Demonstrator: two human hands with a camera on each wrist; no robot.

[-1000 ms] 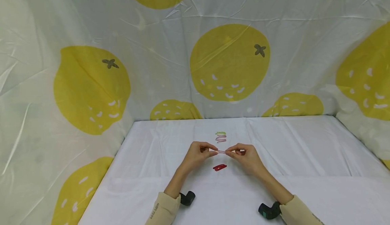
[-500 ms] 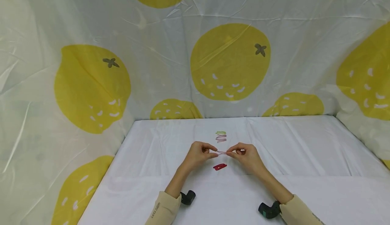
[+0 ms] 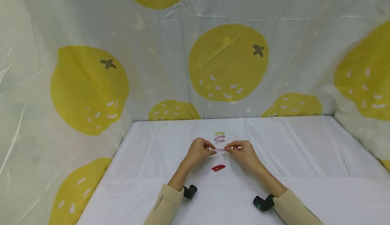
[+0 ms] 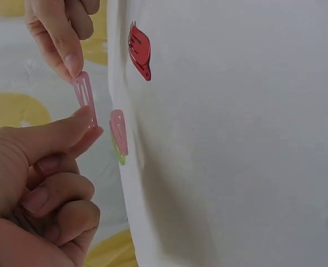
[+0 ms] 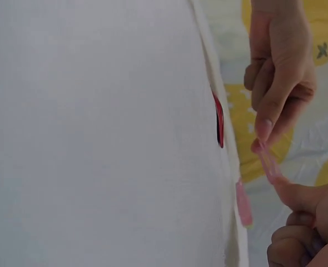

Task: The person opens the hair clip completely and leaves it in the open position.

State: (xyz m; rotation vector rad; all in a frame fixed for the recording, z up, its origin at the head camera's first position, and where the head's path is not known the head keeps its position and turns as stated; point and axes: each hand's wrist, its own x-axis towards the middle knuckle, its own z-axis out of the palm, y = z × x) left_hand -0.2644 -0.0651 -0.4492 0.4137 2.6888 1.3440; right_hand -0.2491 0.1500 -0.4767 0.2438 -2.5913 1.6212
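One pink hair clip (image 4: 89, 94) is held up over the middle of a wide white table (image 3: 146, 157), lengthwise between two hands. The left hand (image 3: 196, 153) has its grip closed on one end, thumb and forefinger pinching it; the right hand (image 3: 245, 154) pinches the other end in the same way, so both grips are closed on the same clip.

White cloth covers the table, with soft creases running from front to back and a straight line crossing it from side to side near the hands. Beyond the hands lie more pink clips (image 3: 219, 139), their count hard to tell, and just past them a green clip (image 3: 219, 133). Nearer the person, between the forearms, a red piece (image 3: 218, 168) lies by itself; whether it is one clip or several together cannot be told.

At the table's back edge hangs a pale, slightly shiny curtain (image 3: 158, 65), wrinkled, which also closes in the left and right sides. Large yellow lemons (image 3: 228, 62) are printed on it, with white dashes and, on some, a dark cross-shaped mark. Beige sleeves (image 3: 164, 204) with lettering end below the wrists, and a black device (image 3: 190, 191) shows beside each cuff.
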